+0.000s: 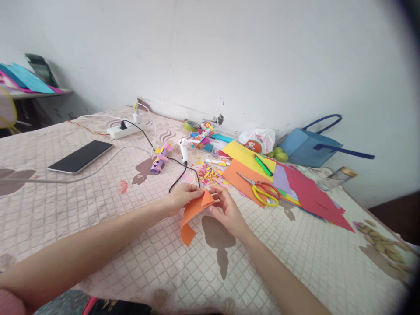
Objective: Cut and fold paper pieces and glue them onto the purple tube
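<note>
An orange piece of paper [193, 214], folded with a triangular flap on top, is held above the bed surface between both hands. My left hand [182, 196] pinches its upper left edge. My right hand [228, 210] grips its right side with fingers and thumb. A strip of the paper curls down below my left hand.
Yellow-handled scissors [264, 191] lie on a stack of coloured sheets [295, 183] to the right. A green marker [262, 165], paper scraps [208, 173], a glue gun [183, 151], a phone [81, 156], a power strip [123, 130] and a blue bag [306, 146] surround them.
</note>
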The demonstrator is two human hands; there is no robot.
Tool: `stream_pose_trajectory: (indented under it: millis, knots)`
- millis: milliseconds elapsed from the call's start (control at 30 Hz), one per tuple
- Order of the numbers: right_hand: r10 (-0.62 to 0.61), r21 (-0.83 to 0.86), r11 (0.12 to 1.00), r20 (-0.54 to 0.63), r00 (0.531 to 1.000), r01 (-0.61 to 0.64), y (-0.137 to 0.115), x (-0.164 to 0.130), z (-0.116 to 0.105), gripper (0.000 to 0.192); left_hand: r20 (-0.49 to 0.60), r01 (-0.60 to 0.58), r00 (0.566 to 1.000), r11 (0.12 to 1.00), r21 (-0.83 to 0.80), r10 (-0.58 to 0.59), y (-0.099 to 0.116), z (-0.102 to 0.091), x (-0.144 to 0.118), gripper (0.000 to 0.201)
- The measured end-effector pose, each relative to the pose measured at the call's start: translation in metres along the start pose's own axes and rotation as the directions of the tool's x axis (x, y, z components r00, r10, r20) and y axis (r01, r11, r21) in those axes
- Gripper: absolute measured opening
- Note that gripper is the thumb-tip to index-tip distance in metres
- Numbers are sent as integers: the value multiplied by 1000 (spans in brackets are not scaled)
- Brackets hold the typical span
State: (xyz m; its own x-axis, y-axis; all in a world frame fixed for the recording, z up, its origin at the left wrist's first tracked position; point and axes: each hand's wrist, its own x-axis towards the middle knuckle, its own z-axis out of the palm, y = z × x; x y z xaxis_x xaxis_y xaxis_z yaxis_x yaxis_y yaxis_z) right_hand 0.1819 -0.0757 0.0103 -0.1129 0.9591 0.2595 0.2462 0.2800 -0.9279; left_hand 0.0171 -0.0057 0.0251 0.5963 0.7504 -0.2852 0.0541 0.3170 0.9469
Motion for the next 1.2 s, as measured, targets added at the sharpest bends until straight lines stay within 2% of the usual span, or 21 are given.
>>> stream_pose_trajectory:
  millis: [167, 267, 433, 533, 733, 967, 1200]
  knots:
    - [31, 11, 999, -28, 999, -31, -1, 0, -1, 34, 5, -57, 998, 997, 51, 57, 1, 1, 0, 33]
    - [81, 53, 996, -75, 994, -77, -2, 1, -1, 21, 26, -46, 999, 998, 52, 45, 2, 1, 0, 35]
    - [177, 199, 967, -75, 981, -159, -2, 2, 0, 22, 23, -23, 999, 999, 43, 22, 3, 0, -2, 35]
    - [183, 230, 960, -89, 979, -159, -3, 2, 2, 24, 25, -24, 999, 997, 69, 22, 2, 1, -2, 34]
    - [191, 198, 967, -138, 972, -162, 1, 1, 2, 20, 104, 7, 994, 996, 86, -16, -1, 0, -1, 33]
    - [191, 197, 967, -154, 969, -160, 4, 1, 1, 21, 131, 9, 991, 996, 87, -20, -2, 0, -1, 33]
    - [41, -26, 999, -173, 984, -46, -3, 0, 1, 15, 133, 14, 991, 999, 51, -21, -3, 0, -1, 32]
